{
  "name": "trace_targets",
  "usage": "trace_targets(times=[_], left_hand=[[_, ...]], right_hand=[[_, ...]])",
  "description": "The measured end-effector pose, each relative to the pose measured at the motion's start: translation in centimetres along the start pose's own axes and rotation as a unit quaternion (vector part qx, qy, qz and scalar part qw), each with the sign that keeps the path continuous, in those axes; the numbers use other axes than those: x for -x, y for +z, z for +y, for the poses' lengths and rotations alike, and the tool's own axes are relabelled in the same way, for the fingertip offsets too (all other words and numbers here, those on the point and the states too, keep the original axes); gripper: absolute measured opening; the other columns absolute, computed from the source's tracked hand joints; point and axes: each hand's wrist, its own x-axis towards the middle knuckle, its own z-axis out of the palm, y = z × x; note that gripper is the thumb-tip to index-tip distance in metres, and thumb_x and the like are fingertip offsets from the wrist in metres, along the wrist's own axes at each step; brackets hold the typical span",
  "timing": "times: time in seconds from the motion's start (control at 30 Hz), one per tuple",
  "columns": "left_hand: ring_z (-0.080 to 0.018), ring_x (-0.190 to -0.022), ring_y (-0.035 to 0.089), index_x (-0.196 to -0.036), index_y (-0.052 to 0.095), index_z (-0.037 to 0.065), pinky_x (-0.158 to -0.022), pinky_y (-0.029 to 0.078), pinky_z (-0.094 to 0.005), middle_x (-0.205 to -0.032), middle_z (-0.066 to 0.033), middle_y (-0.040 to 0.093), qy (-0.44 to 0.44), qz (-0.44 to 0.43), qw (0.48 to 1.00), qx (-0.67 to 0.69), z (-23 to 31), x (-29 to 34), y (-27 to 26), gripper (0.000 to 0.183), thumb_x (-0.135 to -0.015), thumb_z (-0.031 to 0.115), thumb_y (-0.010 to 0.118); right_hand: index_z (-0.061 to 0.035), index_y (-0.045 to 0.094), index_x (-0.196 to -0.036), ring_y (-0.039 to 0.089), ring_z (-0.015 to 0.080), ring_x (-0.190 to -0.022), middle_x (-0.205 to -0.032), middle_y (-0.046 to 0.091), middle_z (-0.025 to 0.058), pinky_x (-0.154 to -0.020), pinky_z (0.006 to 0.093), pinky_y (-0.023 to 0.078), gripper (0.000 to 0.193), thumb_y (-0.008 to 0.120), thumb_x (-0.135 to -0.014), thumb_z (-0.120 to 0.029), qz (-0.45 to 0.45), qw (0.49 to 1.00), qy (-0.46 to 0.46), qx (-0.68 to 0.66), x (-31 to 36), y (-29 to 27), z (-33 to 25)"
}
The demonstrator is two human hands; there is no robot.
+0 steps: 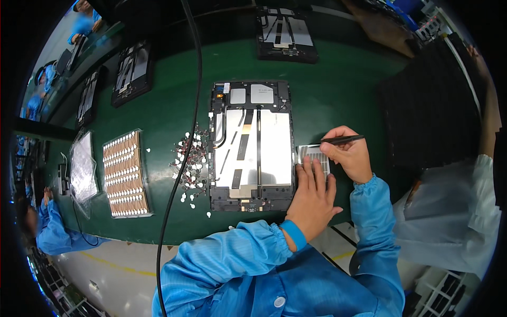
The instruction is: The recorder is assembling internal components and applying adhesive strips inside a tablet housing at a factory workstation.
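Observation:
My left hand (314,193) lies with its fingers stretched over a small pale sheet of grey stickers (315,152), at the right side of an opened tablet. Black tweezers (343,139) are pinched in my right hand (351,158), their front end over the sheet's upper edge. The fingers partly hide the sheet, and the exact tip is hard to make out. Lying flat in front of me, the opened tablet (274,148) shows silver plates, dark tape strips and cables inside a black frame.
Left of the tablet lies a pile of small round parts with wires (191,158). Beyond it are a tray of rows of white-tipped parts (127,174) and a clear plastic tray (84,169). A black cable (174,195) crosses the view. More opened tablets (288,34) stand farther back.

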Motion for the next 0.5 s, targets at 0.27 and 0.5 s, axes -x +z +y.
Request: trace_targets(times=[0.27,0.5], left_hand=[[-0.0593,-0.134,0.038,-0.138,0.056,-0.001,-0.111,0.030,-0.0641,-0.140,-0.0418,0.045,-0.002,0.031,0.999,0.027,-0.1,0.0,0.3,0.072,-0.097,0.059,0.052],[-0.0590,-0.138,0.035,-0.139,0.055,-0.002,-0.113,0.028,-0.0632,-0.144,-0.0420,0.042,-0.022,0.022,0.999,0.023,-0.3,0.0,0.2,0.072,-0.098,0.057,0.050]], right_hand=[[0.0010,0.067,-0.099,0.063,0.0075,-0.081,-0.089,0.068,0.0044,-0.071,0.0221,0.052,0.025,0.083,-0.084,-0.009,-0.003,1.000,-0.004,0.013,-0.1,0.3,0.4],[-0.0016,0.067,-0.094,0.055,0.0051,-0.072,-0.083,0.064,0.0011,-0.062,0.0203,0.041,0.022,0.080,-0.087,-0.018,0.004,0.997,-0.015,-0.076,2.2,2.3,-4.9]])
